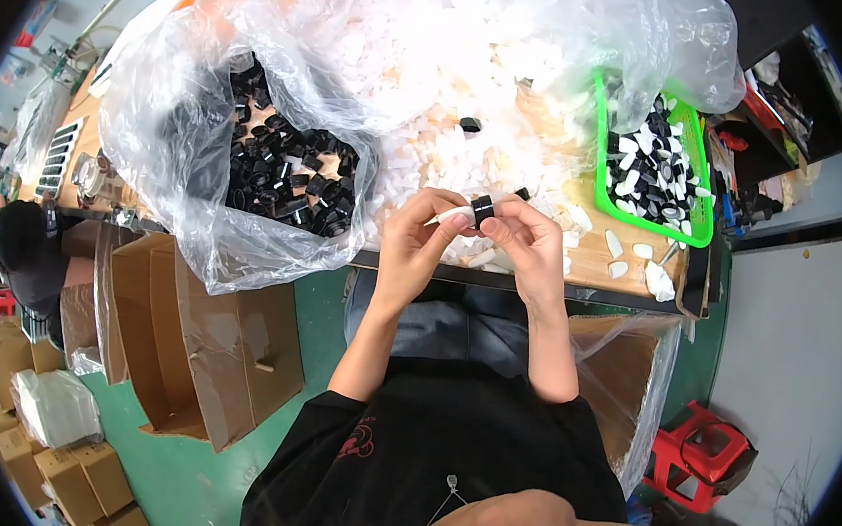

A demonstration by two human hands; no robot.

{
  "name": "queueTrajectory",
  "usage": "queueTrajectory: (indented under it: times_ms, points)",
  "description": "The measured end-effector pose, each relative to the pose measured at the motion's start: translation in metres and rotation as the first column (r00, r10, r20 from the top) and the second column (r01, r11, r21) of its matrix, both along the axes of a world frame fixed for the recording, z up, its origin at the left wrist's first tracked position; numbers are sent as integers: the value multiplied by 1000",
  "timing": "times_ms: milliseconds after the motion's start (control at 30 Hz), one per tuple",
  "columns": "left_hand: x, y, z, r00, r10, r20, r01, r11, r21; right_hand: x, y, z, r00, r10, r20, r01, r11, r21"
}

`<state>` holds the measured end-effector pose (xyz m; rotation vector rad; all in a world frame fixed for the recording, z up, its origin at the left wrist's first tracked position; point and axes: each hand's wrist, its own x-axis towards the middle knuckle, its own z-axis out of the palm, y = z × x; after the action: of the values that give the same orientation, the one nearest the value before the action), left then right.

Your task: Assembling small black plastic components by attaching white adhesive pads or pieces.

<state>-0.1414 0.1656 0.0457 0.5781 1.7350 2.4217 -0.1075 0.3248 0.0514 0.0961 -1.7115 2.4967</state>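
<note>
Under me I see a smooth green floor [157, 475]. At the right of the frame stands a plain pale-grey panel [790, 351]; at lower right, a red plastic stool [668, 451]. Strong white light falls on my light-brown wooden table [590, 257].

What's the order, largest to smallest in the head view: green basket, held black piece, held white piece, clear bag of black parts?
1. Clear bag
2. Green basket
3. Black piece and white piece: too alike, and partly covered, to rank.

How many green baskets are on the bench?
1: the green basket at the bench's right end, right of the right hand, holding black and white pieces. Clear plastic overlaps its far end and could hide others.
</note>
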Motion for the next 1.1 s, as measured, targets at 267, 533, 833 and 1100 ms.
queueTrajectory:
  times_ms: [267, 533, 833, 1100]
  points:
    - [-4, -11, -13, 993, -106, -44, 106, 994, 5, 3, 4, -6, 996, 76, 35, -77, 997, 21]
    - [2, -32, -34, 991, -115, 71, 126, 976, -179, -9, 9, -4, 985, 155, -72, -115, 912, 393]
    - [-9, -22, -19, 898, 159, -411, -294, 910, -291, -98, 42, -63, 939, -86, -332, 332, -17, 943]
    - [-9, -26, -13, 831, 220, -512, -406, 868, -286, -42, 13, 7, 856, -31, -516, 391, 692, 607]
